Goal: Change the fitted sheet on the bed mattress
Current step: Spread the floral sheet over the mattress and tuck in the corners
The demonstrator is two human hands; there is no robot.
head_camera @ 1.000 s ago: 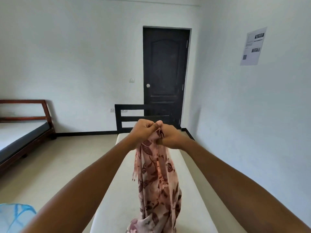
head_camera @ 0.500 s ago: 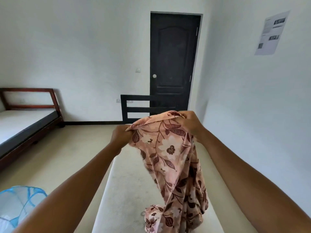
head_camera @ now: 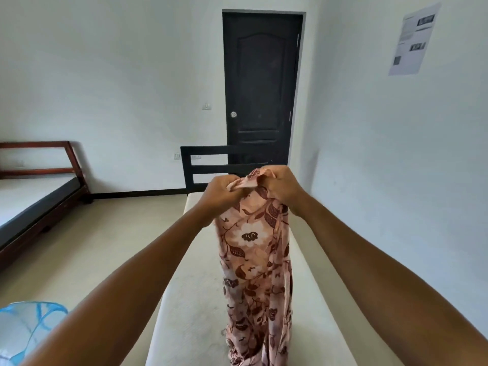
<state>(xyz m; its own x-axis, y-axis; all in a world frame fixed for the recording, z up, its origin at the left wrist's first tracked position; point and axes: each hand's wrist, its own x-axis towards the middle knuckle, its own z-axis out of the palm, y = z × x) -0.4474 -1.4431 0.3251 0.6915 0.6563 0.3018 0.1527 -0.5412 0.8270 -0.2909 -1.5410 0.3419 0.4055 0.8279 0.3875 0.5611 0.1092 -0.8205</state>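
A pink sheet (head_camera: 253, 260) with a brown leaf and flower print hangs in a long bunch in front of me, its lower end trailing onto the bare cream mattress (head_camera: 192, 307). My left hand (head_camera: 220, 194) and my right hand (head_camera: 282, 187) are held out close together above the mattress, each gripping the sheet's top edge. A small fold of the edge sticks up between them. The mattress runs away from me to a black headboard (head_camera: 206, 167).
A white wall stands close along the mattress's right side. A black door (head_camera: 261, 88) is behind the headboard. A second bed (head_camera: 31, 202) with a reddish wooden frame is at the left across open beige floor. A blue mesh basket (head_camera: 23, 328) sits at the lower left.
Half a second ago my hands held the sheet's edge spread apart; now they have come back together and the cloth hangs bunched and narrow again.
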